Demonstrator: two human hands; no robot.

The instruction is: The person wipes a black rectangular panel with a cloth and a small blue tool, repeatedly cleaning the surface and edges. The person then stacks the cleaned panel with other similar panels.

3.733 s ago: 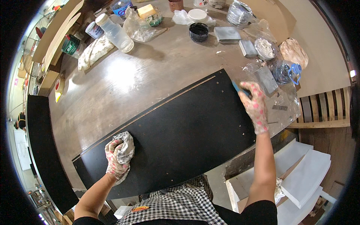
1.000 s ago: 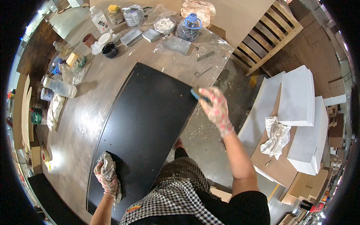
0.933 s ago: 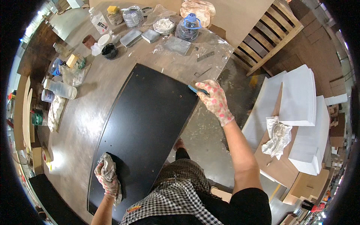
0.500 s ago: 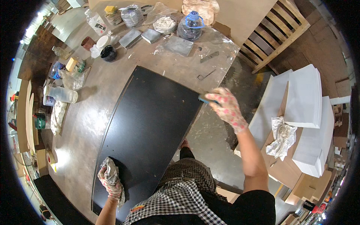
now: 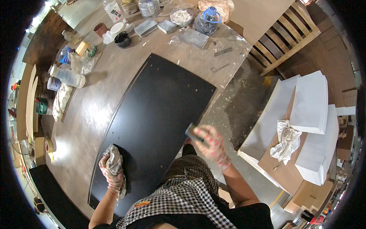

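A black panel (image 5: 156,103) with small holes and one curved long edge lies on the worktable (image 5: 82,126). My left hand (image 5: 110,175), in a pink-patterned glove, is closed on a crumpled grey-white rag (image 5: 113,160) and rests on the panel's near left part. My right hand (image 5: 211,147), gloved alike and slightly blurred, grips a small dark sanding block (image 5: 191,130). It holds the block at the panel's right edge, close to my checked apron (image 5: 183,187). Whether the block touches the edge is hard to tell.
Along the table's far side stand a black-rimmed cup (image 5: 122,39), grey slabs (image 5: 146,27) and a blue-capped jug (image 5: 206,23). Plastic jars (image 5: 68,76) line the left. At right, white foam blocks (image 5: 310,101) and a crumpled cloth (image 5: 285,141) lie beyond the floor gap.
My right hand has drawn the sanding block from the panel's far right corner back along its right edge toward me. My left hand stays on the rag; the view has shifted slightly.
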